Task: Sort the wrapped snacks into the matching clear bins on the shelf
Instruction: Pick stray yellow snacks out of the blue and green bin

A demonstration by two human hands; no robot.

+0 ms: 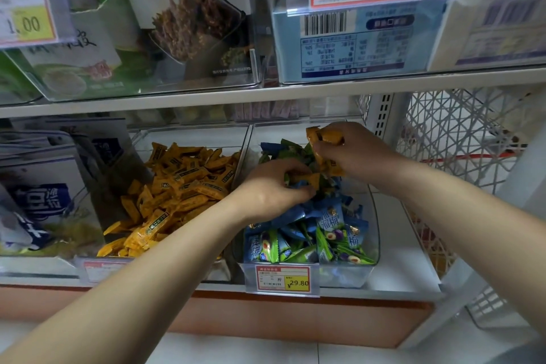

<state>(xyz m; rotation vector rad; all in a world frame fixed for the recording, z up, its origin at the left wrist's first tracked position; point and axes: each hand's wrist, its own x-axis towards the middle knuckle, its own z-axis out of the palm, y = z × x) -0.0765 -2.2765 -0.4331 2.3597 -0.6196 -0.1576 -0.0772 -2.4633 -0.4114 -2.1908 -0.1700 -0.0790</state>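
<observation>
1. The right hand (351, 154) is curling its fingers round a bunch of orange wrapped snacks (323, 137), holding them above the back of the right clear bin (374, 227).
2. The left hand (271, 189) is reaching into the same bin, its fingertips pinching another orange snack (305, 177) lying among blue and green wrapped snacks (325, 230).
3. The neighbouring clear bin (243, 139) on the left is holding a heap of matching orange snacks (177, 186).
</observation>
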